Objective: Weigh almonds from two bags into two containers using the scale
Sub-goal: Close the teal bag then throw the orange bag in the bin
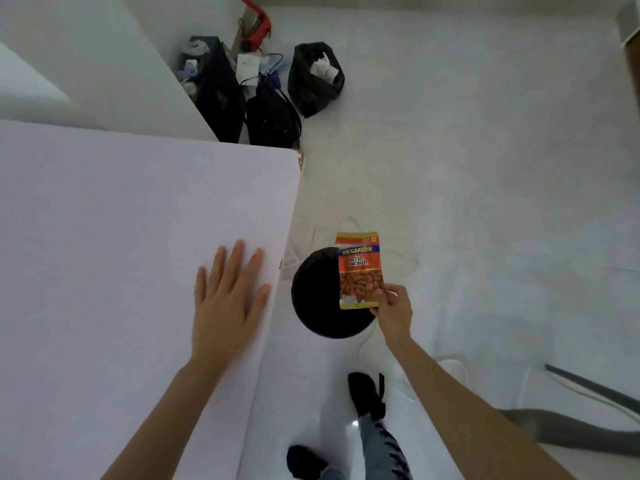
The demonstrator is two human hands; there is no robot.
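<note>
The right hand [393, 306] is pinching the lower corner of the almond bag [360, 270] between thumb and fingertips, and the bag is hanging upright in the air, directly over the right side of a round black bin [317, 299] that is standing on the floor just beside the table [121, 220]. The top edge of the bag is looking torn and open. The left hand [228, 296] is lying flat on the white table top near its edge, fingers straight and spread, gripping nothing. No scale and no containers are showing in this view (they may be sitting outside it), so how far the weighing has got cannot be told; judging by the bag's place over the bin, the person is probably discarding it.

The risks are lying in that drop. The bag is being held by one corner only and is sitting over the bin's rim rather than its middle, so a light, flat packet may be fluttering sideways and landing on the floor. If any almonds are remaining inside, which cannot be seen, they would be going into the bin and the weighed amount would be coming up short. A white cable [367, 341] is trailing on the floor around the bin, close to the person's shoes [367, 396], and a step could be catching it
</note>
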